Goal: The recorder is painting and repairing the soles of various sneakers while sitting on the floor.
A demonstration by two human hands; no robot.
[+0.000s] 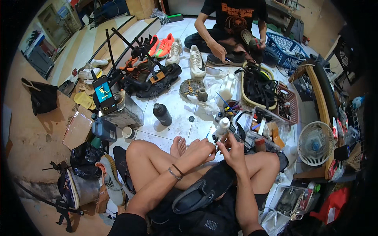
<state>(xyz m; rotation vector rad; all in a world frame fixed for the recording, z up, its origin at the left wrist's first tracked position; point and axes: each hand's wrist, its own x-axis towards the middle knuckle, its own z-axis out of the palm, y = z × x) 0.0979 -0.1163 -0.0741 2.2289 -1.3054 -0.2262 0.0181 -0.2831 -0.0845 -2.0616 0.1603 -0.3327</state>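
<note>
My left hand (pixel 201 151), closed, is raised above my lap, its fingers near those of my right hand. A thin blue-tipped stick shows just beyond its knuckles; whether the hand grips it I cannot tell. My right hand (pixel 233 151) is pinched, thumb against fingers, with a small dark piece between them too small to name. A black shoe (pixel 197 192) rests across my lap below both hands. Just beyond my fingers stands a white bottle (pixel 223 125). To the left, a black bottle (pixel 162 114) is upright on the white tiles.
Across from me sits a person with a sandal, near a dark shoe (pixel 226 59). Several shoes and a phone (pixel 103 94) on a stand are left. At the right are a yellow-rimmed basket (pixel 246 96), a clear tool box (pixel 275 145) and a white fan-shaped basket (pixel 315 143).
</note>
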